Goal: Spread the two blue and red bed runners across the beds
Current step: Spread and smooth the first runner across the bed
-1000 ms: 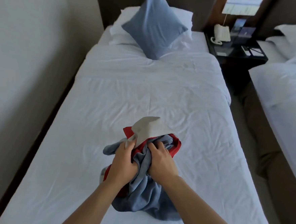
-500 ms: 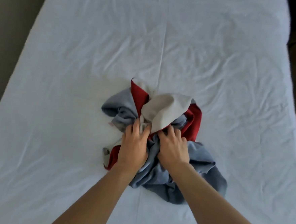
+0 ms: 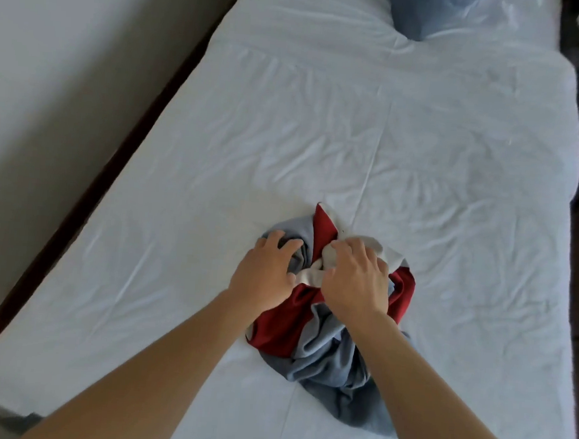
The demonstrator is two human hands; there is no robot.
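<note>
My left hand [image 3: 266, 275] lies spread, fingers loosely splayed on the grey-blue folds, while my right hand [image 3: 355, 281] curls its fingers into the pale lining at the top of the heap; I cannot tell whether it has truly pinched a fold. Under both sits the crumpled blue and red fabric bed runner bundle [image 3: 321, 338], bunched in the middle of the white-sheeted bed [image 3: 456, 169], a blue cushion [image 3: 412, 12] at its head. I judge the task barely begun: nothing is spread yet, the runners need separating, and a second bed isn't in view.
</note>
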